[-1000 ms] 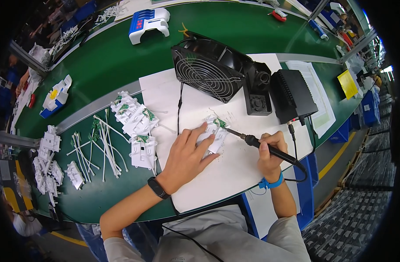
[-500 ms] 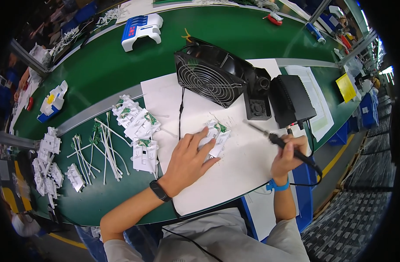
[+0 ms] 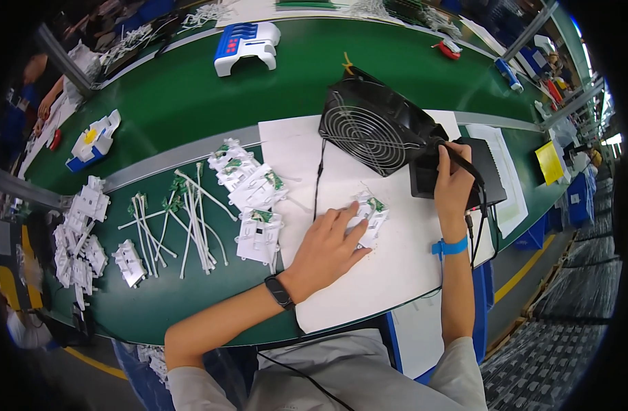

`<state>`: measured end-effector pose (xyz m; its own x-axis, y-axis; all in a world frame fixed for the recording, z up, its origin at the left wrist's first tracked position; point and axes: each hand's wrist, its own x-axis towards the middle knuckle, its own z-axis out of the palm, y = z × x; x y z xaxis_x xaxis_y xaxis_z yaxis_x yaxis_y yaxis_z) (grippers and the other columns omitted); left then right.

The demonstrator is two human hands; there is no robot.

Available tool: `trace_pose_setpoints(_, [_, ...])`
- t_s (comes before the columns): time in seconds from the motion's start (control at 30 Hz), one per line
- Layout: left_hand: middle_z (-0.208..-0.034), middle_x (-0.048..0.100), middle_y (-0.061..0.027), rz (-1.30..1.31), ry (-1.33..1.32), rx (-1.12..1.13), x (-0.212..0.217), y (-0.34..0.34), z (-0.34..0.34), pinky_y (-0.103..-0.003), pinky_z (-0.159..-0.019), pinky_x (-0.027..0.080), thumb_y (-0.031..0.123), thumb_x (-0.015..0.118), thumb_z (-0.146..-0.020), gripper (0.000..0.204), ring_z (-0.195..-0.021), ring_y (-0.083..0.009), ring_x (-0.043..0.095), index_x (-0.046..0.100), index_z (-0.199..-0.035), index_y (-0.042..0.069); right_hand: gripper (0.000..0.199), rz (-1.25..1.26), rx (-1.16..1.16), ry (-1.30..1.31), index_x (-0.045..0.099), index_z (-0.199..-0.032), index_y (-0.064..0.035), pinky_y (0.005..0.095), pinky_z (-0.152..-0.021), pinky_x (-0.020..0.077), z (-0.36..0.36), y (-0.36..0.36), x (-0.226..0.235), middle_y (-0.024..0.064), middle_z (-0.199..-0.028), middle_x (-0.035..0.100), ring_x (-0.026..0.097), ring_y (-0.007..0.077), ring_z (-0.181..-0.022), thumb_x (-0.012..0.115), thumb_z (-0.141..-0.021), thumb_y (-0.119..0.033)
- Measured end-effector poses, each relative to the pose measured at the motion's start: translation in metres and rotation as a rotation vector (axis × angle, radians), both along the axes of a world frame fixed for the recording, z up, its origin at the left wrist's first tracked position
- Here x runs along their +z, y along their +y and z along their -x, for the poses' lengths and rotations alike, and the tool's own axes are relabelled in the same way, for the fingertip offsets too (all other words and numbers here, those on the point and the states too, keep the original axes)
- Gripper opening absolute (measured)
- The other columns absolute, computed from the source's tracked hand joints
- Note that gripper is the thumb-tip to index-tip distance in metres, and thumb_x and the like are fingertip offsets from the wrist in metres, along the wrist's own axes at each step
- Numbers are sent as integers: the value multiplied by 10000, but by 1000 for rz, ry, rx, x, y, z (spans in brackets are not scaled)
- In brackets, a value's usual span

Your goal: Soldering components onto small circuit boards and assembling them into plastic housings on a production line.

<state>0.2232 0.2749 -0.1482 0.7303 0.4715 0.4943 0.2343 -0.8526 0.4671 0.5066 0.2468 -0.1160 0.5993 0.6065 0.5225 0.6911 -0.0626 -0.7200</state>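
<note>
My left hand (image 3: 330, 250) lies with fingers spread, its fingertips on a small white plastic housing (image 3: 373, 229). A green circuit board (image 3: 376, 204) sits at the housing's far end. Housing and hand rest on a white sheet (image 3: 355, 298). My right hand (image 3: 454, 188) is closed around a soldering iron (image 3: 467, 166), whose front end is at the black iron stand (image 3: 423, 179). The iron's tip is hidden there. Just left of the stand is a black fan with a round wire grille (image 3: 372, 133).
Left of the sheet lie white housings with boards (image 3: 259, 236), white cables (image 3: 197, 222) and a pile of white housings (image 3: 81, 240). A black box-shaped unit (image 3: 484, 164) stands right of the iron stand. White-and-blue devices (image 3: 249, 48) sit farther back. Another person's hand (image 3: 45, 106) shows far left.
My right hand has moved away from me with the soldering iron, bringing it to the stand. My left hand still rests on the housing. The whole view has shifted slightly.
</note>
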Motion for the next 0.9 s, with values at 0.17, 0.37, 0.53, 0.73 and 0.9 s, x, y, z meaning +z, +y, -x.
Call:
trace_pose_setpoints(0.17, [-1355,580,-156,-5,-26,-9,-1,0,4,-377,-899,512,287,804,-832,471,-1078,-291,559,674,-1198,21,252,-18,89,325,612,-1214,20,229,-595,400,5,0,7,10,-762,591,505,62,-653,663,-1025,-140])
trace_pose_setpoints(0.37, [-1351,557,-207,28,-58,-50,-1,-3,7,-405,-951,504,234,788,-826,447,-1114,-347,541,668,-1183,-7,537,107,37,359,491,-1427,61,217,-621,399,35,-37,-1,-6,-732,555,490,63,-661,715,-989,-155])
trace_pose_setpoints(0.53, [-1351,560,-192,1,5,12,66,-21,41,-405,-954,508,248,786,-832,444,-1146,-359,542,673,-1181,-1,387,145,-41,44,617,-1359,-27,285,-616,385,75,-89,-6,6,-724,525,462,93,-667,666,-976,-48])
trace_pose_setpoints(0.73, [-1336,573,-205,-54,-25,336,75,-22,119,-417,-857,554,148,835,-784,436,-1099,-381,579,685,-1163,-5,203,163,52,60,704,-1178,-21,286,-610,352,110,-109,11,-5,-702,492,433,84,-661,610,-1001,-55])
trace_pose_setpoints(0.9, [-1398,556,-205,85,29,462,40,-36,140,-472,-982,511,242,881,-789,502,-1209,-419,578,687,-1210,51,186,138,558,89,718,-1079,-19,306,-626,422,175,-68,44,63,-709,549,511,161,-645,703,-895,0])
